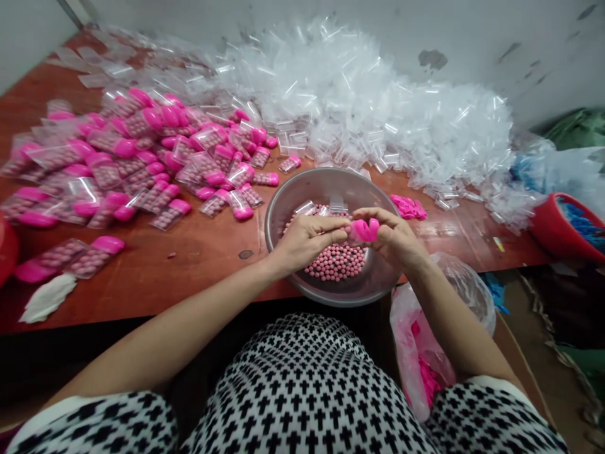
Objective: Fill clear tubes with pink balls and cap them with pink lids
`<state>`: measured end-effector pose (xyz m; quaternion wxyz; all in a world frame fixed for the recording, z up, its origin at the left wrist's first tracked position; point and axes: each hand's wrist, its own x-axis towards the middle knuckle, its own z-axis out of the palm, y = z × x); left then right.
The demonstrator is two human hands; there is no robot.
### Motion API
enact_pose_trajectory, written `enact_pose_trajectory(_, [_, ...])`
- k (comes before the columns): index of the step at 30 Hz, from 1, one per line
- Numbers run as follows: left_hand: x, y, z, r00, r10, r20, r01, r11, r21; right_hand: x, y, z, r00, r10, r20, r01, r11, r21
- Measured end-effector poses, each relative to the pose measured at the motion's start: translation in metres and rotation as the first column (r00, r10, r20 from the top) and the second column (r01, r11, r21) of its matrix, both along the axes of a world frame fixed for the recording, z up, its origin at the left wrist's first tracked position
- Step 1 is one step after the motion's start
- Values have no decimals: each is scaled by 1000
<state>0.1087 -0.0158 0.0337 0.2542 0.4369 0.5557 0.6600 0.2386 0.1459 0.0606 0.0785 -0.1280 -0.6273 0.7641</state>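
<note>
A metal bowl (288,208) sits at the near edge of the red-brown table, with a heap of small pink beads (338,261) in it. Over the bowl, my right hand (394,236) is closed on a pink plastic piece (365,230). My left hand (307,239) meets it from the left, fingers pinched at the same pink piece. A few small clear bags (305,207) lie at the bowl's far rim.
Many filled bags of pink beads with pink pieces (142,157) cover the table's left half. A big heap of empty clear bags (359,101) lies behind the bowl. A red tub (551,230) stands at right. A plastic bag with pink pieces (420,359) hangs by my right knee.
</note>
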Motion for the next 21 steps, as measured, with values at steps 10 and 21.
enact_pose_trajectory(10, [-1, -1, -11, 944, 147, -295, -137, 989, 53, -13, -18, 2, 987, 88, 135, -49, 963, -264])
enact_pose_trajectory(21, [-51, -12, 24, 926, 369, -73, -358, 925, 128, -44, 15, 28, 1000, -17, 24, 10, 971, 240])
